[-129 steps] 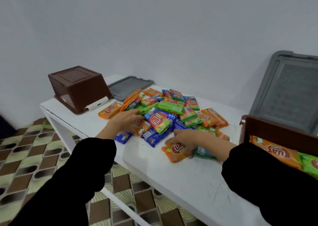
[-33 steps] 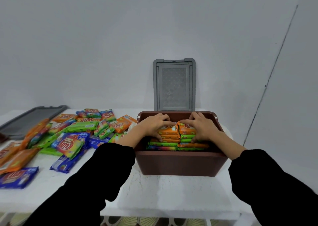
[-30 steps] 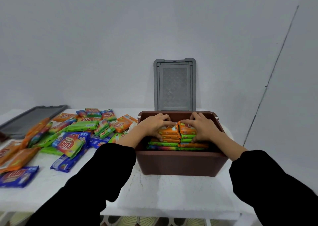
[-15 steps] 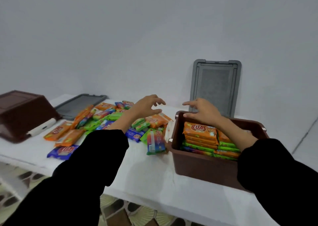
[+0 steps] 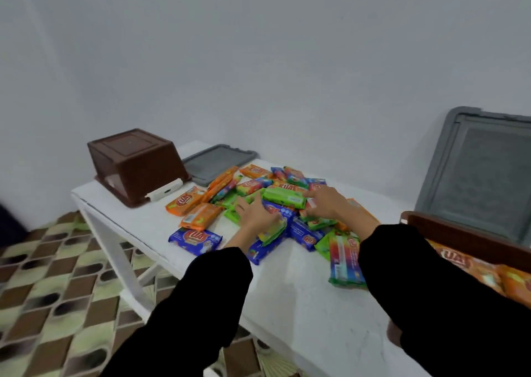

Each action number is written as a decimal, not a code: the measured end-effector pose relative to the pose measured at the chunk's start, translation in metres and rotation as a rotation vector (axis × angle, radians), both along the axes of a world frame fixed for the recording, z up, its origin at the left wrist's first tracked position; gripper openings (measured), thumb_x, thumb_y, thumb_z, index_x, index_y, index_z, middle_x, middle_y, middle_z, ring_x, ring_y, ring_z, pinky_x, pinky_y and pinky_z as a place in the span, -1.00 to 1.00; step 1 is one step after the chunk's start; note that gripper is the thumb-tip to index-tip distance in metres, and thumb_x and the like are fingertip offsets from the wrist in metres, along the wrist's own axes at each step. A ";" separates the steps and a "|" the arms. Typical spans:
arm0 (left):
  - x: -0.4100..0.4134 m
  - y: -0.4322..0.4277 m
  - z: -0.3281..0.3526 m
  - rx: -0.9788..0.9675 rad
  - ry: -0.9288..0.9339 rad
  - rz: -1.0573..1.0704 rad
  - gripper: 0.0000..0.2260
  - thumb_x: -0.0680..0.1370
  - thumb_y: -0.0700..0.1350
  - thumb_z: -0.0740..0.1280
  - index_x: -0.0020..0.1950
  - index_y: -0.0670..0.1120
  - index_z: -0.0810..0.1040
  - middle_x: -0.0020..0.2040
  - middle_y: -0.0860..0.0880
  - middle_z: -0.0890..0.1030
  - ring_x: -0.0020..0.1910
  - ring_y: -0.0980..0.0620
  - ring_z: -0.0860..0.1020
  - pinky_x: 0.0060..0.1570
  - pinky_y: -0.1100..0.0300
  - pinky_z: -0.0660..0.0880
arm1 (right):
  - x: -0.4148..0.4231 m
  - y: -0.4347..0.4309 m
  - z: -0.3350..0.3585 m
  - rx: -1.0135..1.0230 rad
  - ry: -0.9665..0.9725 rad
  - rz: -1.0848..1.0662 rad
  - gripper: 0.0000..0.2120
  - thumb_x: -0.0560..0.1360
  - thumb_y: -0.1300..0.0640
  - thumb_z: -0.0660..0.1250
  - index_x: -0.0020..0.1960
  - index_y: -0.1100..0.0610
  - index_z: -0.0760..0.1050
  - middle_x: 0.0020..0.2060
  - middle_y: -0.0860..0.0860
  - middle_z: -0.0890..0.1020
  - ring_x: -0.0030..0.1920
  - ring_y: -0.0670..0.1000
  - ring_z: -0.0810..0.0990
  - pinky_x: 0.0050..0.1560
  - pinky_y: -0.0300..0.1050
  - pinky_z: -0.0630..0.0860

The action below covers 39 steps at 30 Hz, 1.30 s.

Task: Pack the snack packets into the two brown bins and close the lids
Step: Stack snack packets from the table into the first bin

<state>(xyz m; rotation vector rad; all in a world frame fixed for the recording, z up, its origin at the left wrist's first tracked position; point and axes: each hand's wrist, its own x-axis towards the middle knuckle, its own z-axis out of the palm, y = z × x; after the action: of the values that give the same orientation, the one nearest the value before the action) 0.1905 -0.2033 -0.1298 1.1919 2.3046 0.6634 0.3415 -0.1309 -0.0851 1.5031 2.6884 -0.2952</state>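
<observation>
Left hand (image 5: 257, 213) spread on snack packets (image 5: 284, 198), right hand (image 5: 324, 204) beside it

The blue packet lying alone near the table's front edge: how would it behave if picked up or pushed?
The blue packet looks flat and thin, so it is probably light and somewhat bendy. Its glossy wrapper would likely slide easily on the white table and might slip in a loose grip. Lying flat, it should not roll.

Two arms in frame. Left arm: long plain black fabric sleeve (image 5: 201, 305), loose, matte, ending at the wrist. Right arm: matching long black fabric sleeve (image 5: 436, 296), same cut. Bare below the cuffs: left hand (image 5: 256, 213), right hand (image 5: 326, 204). Cuff detail blurred.
</observation>
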 end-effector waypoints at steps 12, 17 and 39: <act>0.004 0.004 -0.004 0.093 -0.228 0.137 -0.41 0.44 -0.21 0.42 0.40 0.06 0.27 0.51 -0.16 -0.30 0.49 -0.24 0.03 0.36 0.03 0.26 | -0.031 0.024 -0.020 -0.104 -0.327 -0.170 -0.27 0.45 -0.05 0.26 0.52 0.01 -0.02 0.45 0.28 0.14 0.43 0.26 0.19 0.40 0.09 0.25; 0.012 0.003 -0.010 0.024 -0.183 0.143 -0.34 0.48 -0.15 0.37 0.48 0.12 0.12 0.49 -0.25 -0.11 0.48 -0.26 0.00 0.38 -0.06 0.25 | -0.030 0.025 -0.019 -0.072 -0.310 -0.178 -0.42 0.35 -0.10 0.36 0.31 0.09 0.38 0.27 0.15 0.45 0.26 0.17 0.44 0.27 0.09 0.45; 0.155 0.015 0.147 0.225 0.291 -0.930 -0.42 0.21 0.01 0.48 0.21 0.08 0.44 0.15 -0.11 0.40 0.11 -0.02 0.40 0.03 0.20 0.42 | 0.219 -0.029 0.115 -0.091 0.155 -0.092 -0.18 0.35 0.05 0.46 0.48 0.01 0.08 0.21 0.04 0.43 0.06 0.05 0.50 0.06 -0.10 0.48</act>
<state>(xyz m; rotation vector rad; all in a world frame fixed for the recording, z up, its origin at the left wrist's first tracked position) 0.3452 -0.1881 0.0174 2.3387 1.5784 0.3999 0.5601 -0.1595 0.0299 1.6438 2.6814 -0.5526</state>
